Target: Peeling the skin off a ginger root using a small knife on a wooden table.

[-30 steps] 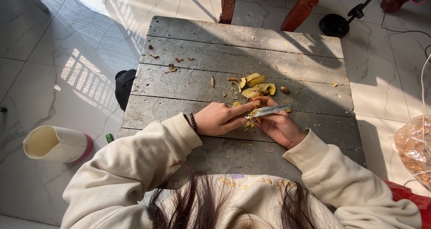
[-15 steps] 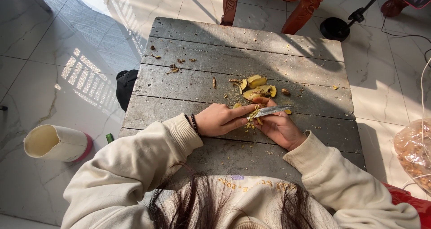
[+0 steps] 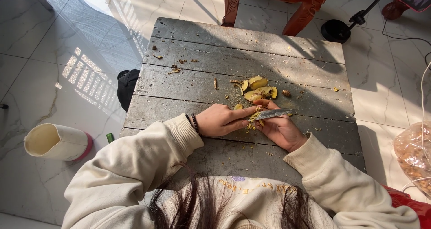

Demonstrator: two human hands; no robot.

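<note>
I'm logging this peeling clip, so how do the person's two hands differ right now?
The right hand grips a small knife, palm turned up; the left hand lies palm down, its fingers reaching to the piece under the blade. The left wrist wears a dark bead bracelet; the right is bare. Both rest on the grey wooden table.

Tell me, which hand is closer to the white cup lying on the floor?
The left hand. It rests on the grey table, on the side toward the white cup. The right hand, holding the knife, is farther along the table from the cup.
</note>
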